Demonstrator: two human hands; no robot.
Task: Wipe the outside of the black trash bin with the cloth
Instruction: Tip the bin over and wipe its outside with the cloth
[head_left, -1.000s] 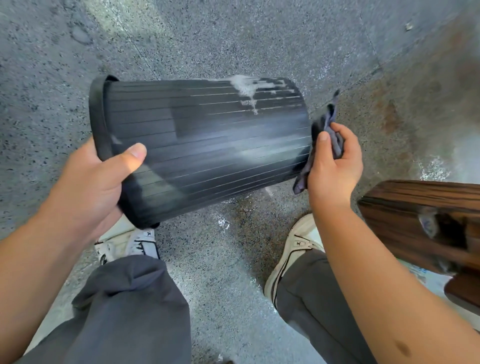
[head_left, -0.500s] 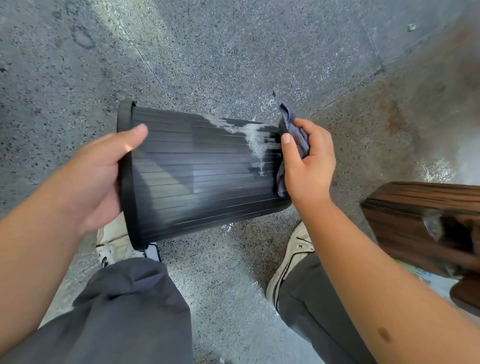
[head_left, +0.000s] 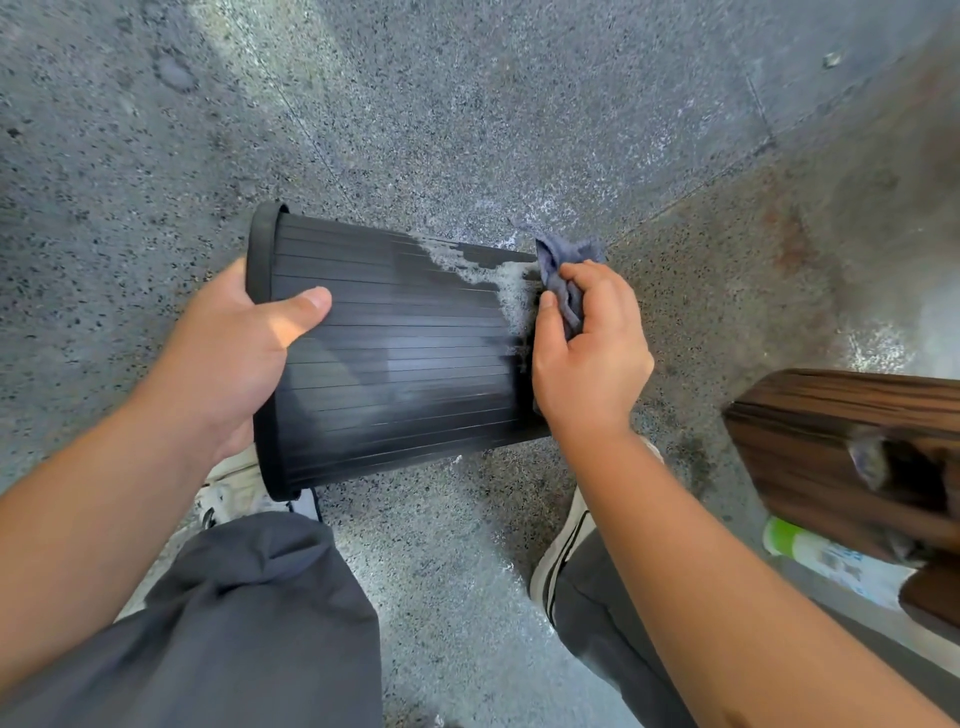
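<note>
Black trash bin (head_left: 395, 358) lies on its side above the floor, my left hand (head_left: 234, 358) gripping its rim while my right hand (head_left: 587, 348) clutches the bunched cloth (head_left: 563, 270) at the base end. I judge wiping midway: next, drag the cloth across the pale foam streak (head_left: 483, 275). Underside, far wall and opening stay hidden.

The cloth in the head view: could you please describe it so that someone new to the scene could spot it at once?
Find the black trash bin held on its side above the speckled floor. At its narrow base end, the right hand grips the cloth, a crumpled blue-grey rag. It is the only soft fabric against the bin, right beside the white foamy smear.
</note>
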